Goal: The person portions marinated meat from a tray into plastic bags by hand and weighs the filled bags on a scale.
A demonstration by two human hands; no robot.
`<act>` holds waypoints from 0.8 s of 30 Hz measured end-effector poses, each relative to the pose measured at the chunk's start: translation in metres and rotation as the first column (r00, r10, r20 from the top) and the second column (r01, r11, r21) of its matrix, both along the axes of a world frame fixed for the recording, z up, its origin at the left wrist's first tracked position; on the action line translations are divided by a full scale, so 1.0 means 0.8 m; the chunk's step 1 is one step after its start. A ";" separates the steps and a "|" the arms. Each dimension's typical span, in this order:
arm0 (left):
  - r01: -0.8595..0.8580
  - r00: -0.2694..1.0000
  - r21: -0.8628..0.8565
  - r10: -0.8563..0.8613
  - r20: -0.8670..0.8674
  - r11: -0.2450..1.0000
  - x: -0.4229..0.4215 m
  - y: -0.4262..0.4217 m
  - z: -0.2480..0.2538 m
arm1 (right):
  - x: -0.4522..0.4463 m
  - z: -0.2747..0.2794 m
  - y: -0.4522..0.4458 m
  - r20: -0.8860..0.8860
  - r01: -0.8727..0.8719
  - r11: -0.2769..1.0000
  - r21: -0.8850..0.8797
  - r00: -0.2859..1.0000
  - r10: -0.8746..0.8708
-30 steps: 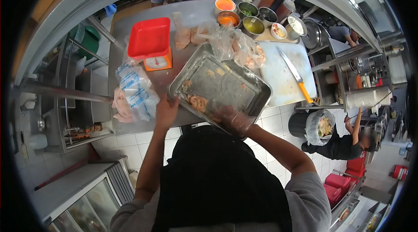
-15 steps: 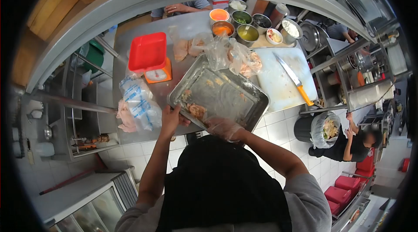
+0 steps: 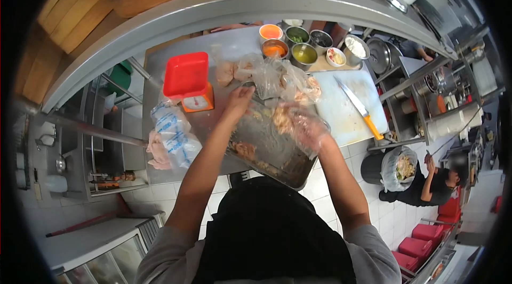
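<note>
A shallow metal tray (image 3: 266,151), smeared with food residue, is tilted in front of me. My left hand (image 3: 240,100), bare, is closed at its far left corner, by the rim. Over the tray's right part is my right hand (image 3: 309,130) in a clear plastic glove, fingers curled around a pale orange clump of food (image 3: 281,118); motion softens the detail. A brownish clump of meat (image 3: 244,149) lies on the tray near its lower left edge. Clear plastic bags (image 3: 269,76) with pale meat rest just beyond the tray.
A white cutting board (image 3: 346,89) carries a yellow-handled knife (image 3: 358,105). An orange scale (image 3: 197,101) with a red pan (image 3: 185,73) and a bag with blue print (image 3: 173,135) are at left. Behind stand several ingredient containers (image 3: 304,56). A person (image 3: 440,180) is by a lined bin (image 3: 397,169).
The left hand has moved from the tray's near left side to its far left corner. The tray has turned and its near end has come closer. The right hand has moved up and right.
</note>
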State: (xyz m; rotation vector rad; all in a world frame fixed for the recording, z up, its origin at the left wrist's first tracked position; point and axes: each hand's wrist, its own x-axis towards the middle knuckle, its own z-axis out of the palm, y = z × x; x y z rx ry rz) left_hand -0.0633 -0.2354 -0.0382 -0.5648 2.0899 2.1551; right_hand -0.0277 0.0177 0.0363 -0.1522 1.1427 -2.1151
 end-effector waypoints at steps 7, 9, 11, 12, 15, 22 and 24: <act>0.052 0.995 0.175 -0.036 -0.095 0.983 -0.068 0.014 -0.040 | -0.114 0.048 -0.076 -0.323 -0.008 0.985 0.171 0.944 0.064; 0.031 0.989 0.220 0.002 -0.151 0.975 -0.060 0.014 -0.032 | -0.142 0.020 -0.087 -0.442 0.035 0.933 0.357 0.887 0.136; -0.020 0.981 0.244 0.067 -0.183 0.970 -0.052 0.014 -0.023 | -0.170 -0.024 -0.096 -0.658 0.215 0.729 0.650 0.639 0.399; -0.058 0.976 0.244 0.106 -0.189 0.968 -0.049 0.015 -0.022 | -0.184 -0.047 -0.095 -0.677 0.427 0.529 0.733 0.381 0.630; -0.078 0.961 0.210 0.130 -0.245 0.974 -0.047 0.020 -0.016 | -0.191 -0.054 -0.109 -0.451 0.669 0.139 0.730 0.318 0.834; 0.097 0.964 0.141 -0.058 -0.258 0.985 -0.033 0.023 -0.018 | -0.206 -0.035 -0.076 -0.620 0.772 0.190 0.606 0.310 0.721; -0.017 0.924 -0.323 -0.109 -0.367 0.946 0.018 0.000 -0.021 | -0.184 -0.020 -0.043 -0.648 0.301 0.831 0.468 0.756 0.091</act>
